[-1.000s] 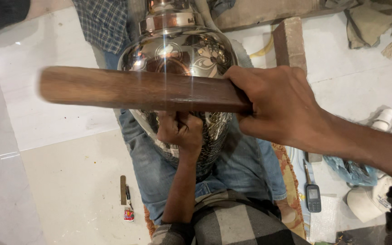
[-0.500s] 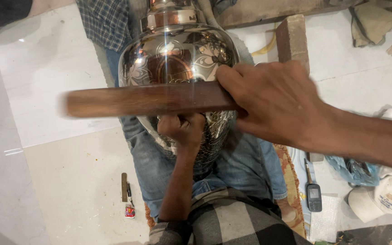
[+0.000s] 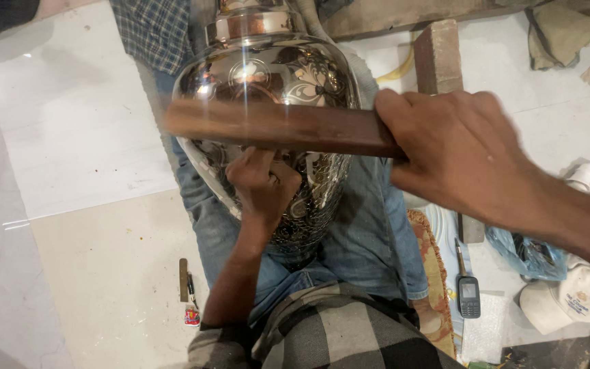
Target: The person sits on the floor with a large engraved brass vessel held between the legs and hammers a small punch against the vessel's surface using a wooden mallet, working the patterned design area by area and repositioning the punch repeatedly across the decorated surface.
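Observation:
A large shiny metal pot (image 3: 268, 75) with engraved flower patterns lies on my lap, over my blue jeans (image 3: 370, 253). My left hand (image 3: 262, 186) is closed against the pot's engraved side, fingers pinched as if on a small tool that I cannot make out. My right hand (image 3: 459, 150) grips one end of a flat brown wooden bat (image 3: 281, 126), which stretches leftward across the pot, just above my left hand. The bat looks blurred.
Pale floor tiles (image 3: 76, 137) spread to the left. A small tool and tube (image 3: 187, 297) lie on the floor by my left leg. A dark mobile phone (image 3: 469, 296), a blue plastic bag (image 3: 524, 249), a white cap (image 3: 568, 304) and a wooden block (image 3: 438, 55) are at the right.
The wooden bat has swung rightward and in over the pot; its free end, earlier far out to the left, now sits above the pot's left side. My left hand stays on the pot.

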A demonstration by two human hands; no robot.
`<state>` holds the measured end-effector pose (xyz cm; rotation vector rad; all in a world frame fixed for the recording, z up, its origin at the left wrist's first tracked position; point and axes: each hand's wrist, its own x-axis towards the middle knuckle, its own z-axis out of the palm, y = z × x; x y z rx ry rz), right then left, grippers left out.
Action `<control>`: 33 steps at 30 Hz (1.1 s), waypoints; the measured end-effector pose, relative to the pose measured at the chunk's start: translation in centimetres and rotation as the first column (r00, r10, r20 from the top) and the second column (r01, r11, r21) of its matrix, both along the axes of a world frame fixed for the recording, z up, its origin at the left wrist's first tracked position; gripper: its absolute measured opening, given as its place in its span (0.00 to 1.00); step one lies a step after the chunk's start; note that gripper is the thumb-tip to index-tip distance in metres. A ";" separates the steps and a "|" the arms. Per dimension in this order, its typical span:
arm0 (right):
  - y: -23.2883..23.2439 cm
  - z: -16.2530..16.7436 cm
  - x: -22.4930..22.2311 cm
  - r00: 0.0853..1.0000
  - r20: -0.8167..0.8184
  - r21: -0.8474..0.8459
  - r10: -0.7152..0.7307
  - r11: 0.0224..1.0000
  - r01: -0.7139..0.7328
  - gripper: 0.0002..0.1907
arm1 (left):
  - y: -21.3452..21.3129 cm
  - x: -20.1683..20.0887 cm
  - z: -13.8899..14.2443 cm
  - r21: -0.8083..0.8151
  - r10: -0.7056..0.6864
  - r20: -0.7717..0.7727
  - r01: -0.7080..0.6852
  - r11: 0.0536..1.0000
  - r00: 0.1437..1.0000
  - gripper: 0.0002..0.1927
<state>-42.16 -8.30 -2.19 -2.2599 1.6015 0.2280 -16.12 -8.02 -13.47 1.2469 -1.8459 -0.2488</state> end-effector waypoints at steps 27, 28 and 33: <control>2.5 -3.4 0.3 0.648 0.721 -0.044 -0.245 0.917 0.396 0.16 | -2.0 1.3 4.2 0.171 -0.355 0.165 0.328 0.929 0.920 0.25; 2.6 -3.5 0.3 0.675 0.706 -0.055 -0.215 0.933 0.355 0.17 | -2.2 1.4 4.1 0.172 -0.382 0.162 0.355 0.919 0.910 0.23; 3.9 -5.6 -0.1 0.655 0.670 0.070 -0.349 0.908 0.413 0.15 | -2.5 1.9 3.2 0.124 -0.441 0.182 0.424 0.897 0.879 0.20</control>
